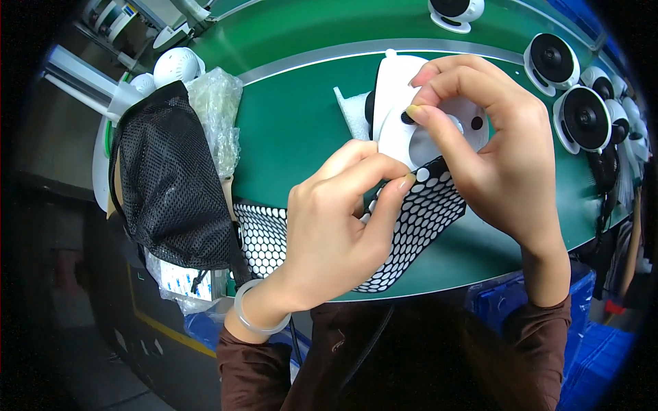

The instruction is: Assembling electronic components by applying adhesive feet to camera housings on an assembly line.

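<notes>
visibly, the left hand pinches dotted sheeting; the right hand, grip unclear, partly hides a white device.

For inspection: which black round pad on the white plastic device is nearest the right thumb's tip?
The left black round pad, beside the right thumb; the right pad lies farther.

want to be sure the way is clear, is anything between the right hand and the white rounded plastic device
Only a small black round pad, where the bare right hand appears to meet the white rounded plastic device; nothing else visible stands between them.
</notes>
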`<state>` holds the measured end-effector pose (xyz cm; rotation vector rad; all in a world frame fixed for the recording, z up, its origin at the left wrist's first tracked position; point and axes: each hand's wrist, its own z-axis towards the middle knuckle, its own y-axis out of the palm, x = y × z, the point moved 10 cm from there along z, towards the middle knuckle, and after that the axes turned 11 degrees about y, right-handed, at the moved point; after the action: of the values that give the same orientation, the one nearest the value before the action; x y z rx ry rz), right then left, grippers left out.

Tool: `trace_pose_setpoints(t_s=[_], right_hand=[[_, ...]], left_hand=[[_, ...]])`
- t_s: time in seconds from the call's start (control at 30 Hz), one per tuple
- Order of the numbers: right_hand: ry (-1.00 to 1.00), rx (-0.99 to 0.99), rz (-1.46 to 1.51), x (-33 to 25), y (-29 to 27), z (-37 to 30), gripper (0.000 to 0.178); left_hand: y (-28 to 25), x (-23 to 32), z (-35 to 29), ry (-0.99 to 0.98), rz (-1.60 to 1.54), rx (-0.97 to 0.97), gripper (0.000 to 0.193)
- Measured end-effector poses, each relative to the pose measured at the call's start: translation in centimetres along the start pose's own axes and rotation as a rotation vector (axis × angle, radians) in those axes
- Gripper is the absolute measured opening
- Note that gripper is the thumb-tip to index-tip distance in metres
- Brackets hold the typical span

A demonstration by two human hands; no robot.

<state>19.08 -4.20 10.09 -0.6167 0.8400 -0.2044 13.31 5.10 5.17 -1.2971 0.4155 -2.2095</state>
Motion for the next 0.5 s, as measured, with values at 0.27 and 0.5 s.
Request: trace_pose_setpoints(t_s=[0.27, 0.5], right_hand=[[-0.038, 0.030, -0.076, -0.7, 0.1, -0.6, 0.008], [0.037, -0.163, 0.192, 1.4, -0.5, 2.1, 0.023]], left_hand=[[-0.2, 0.0, -0.2, 0.050, 0.022, 0.027, 0.003], [0.0, 0.4, 0.2, 0.077, -0.012, 0.006, 0.005]])
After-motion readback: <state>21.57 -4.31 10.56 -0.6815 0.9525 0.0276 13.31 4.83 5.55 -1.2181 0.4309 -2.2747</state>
